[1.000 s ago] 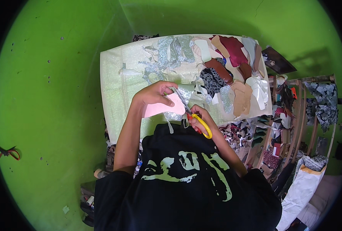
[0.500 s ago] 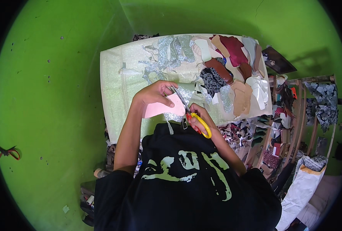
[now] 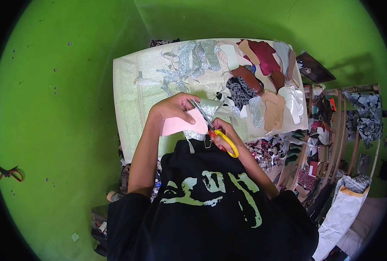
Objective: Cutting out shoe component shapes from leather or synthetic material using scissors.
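My left hand (image 3: 176,108) is closed on a pink shoe-shaped pattern piece (image 3: 187,125), with its thumb flat on the pink face. Silver glitter fabric (image 3: 212,105) lies against the piece and sticks out beyond its edge on the far side and below. In my right hand (image 3: 221,138) is a pair of scissors (image 3: 232,148) with yellow and red handles. Their blades run along the edge of the pink piece, up toward my left fingers. Whether the blades are fully closed I cannot make out. A thin offcut hangs below, near my shirt.
A pale table (image 3: 132,100) stands before me. Silver glitter scraps (image 3: 187,54) lie on its far part. Brown, maroon, tan and white cut pieces (image 3: 274,111) are piled at the right. Beside the table, a wooden rack (image 3: 339,126) holds fabric, and scraps (image 3: 267,150) heap below.
Both hands, the pink piece and the scissors have shifted slightly left. The silver fabric beyond the blades now spreads out at a different angle.
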### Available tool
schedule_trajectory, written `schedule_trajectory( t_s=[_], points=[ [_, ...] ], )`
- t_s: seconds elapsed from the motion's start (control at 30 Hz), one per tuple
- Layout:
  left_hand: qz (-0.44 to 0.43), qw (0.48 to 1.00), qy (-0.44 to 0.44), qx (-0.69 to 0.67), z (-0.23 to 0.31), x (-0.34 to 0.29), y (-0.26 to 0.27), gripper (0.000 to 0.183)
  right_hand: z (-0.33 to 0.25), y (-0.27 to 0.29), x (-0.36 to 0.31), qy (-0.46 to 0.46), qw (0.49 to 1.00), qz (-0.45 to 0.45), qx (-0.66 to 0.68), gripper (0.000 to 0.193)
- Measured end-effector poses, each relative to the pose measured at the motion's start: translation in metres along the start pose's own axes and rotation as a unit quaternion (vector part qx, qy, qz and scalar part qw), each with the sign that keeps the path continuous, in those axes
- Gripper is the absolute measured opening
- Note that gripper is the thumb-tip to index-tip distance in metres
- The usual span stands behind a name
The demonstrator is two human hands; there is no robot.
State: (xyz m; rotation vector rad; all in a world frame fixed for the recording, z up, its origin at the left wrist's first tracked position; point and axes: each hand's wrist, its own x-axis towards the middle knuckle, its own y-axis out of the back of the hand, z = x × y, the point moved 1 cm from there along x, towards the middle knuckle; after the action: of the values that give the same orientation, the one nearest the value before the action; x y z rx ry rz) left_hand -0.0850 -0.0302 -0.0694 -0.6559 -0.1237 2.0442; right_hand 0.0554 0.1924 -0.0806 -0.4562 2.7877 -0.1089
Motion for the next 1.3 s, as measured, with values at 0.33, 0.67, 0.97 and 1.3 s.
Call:
schedule_trajectory(
  t_s=[0.33,0.67,0.97,1.3],
  points=[
    [-0.001,0.999,-0.034,-0.014,-0.006,-0.006,0.001,0.085,-0.007,-0.006,-0.002,-0.038,0.994,-0.037,0.093,0.059],
    [0.198,0.974,-0.095,-0.046,-0.007,-0.007,0.005,0.050,0.004,-0.003,0.011,0.073,0.987,0.027,0.138,0.086],
    [0.311,0.889,-0.169,-0.291,-0.030,0.004,-0.001,0.033,0.005,-0.008,0.020,0.168,0.965,0.192,0.051,0.081],
    [0.321,0.835,-0.212,-0.394,-0.019,0.007,-0.032,0.036,-0.007,-0.013,0.058,0.182,0.956,0.099,0.207,0.066]
  ],
)
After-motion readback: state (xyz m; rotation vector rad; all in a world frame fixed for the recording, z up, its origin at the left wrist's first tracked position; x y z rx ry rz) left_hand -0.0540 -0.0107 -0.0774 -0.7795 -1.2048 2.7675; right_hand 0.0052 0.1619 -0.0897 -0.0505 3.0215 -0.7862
